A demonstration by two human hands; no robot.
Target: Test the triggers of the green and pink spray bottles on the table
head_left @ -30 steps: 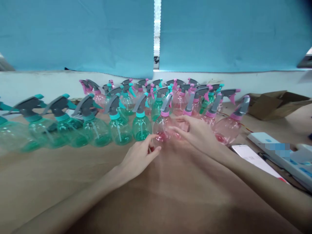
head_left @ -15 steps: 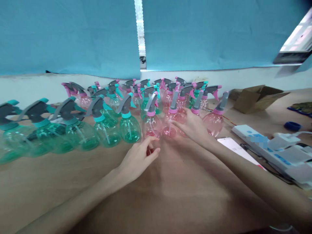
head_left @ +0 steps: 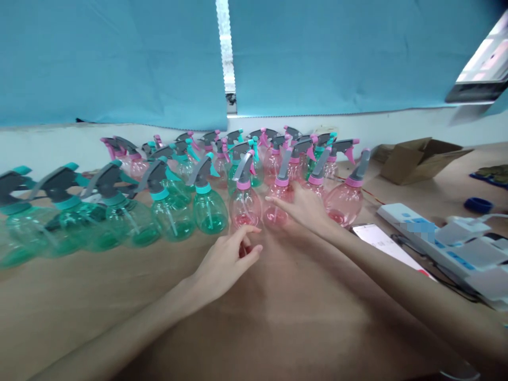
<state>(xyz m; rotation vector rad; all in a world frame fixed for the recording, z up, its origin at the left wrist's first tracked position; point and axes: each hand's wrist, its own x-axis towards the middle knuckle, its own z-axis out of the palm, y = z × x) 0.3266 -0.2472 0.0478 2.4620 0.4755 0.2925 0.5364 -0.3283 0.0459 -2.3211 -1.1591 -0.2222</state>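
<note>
My right hand [head_left: 307,206] is at a pink spray bottle [head_left: 275,216] with a grey trigger head. Its thumb stretches across the front of the bottle and its fingers lie by the right side, partly hidden; a firm grip does not show. My left hand [head_left: 228,259] hovers in front of another pink spray bottle [head_left: 245,203], thumb and index finger apart, nothing between them. Further right stand a pink spray bottle [head_left: 315,181], half covered by my right hand, and one more pink spray bottle [head_left: 344,203]. A green spray bottle [head_left: 210,211] stands left of the pink ones.
Several green spray bottles [head_left: 133,222] continue the front row leftward, with more bottles behind. To the right lie a phone [head_left: 381,243], a white power strip [head_left: 420,227] with plugs, a blue ring [head_left: 478,205] and an open cardboard box [head_left: 413,164]. A blue curtain [head_left: 337,58] hangs behind.
My right hand has shifted left, so its thumb reaches further across the pink bottle. More of the pink bottle at the right end shows. My left hand has barely moved.
</note>
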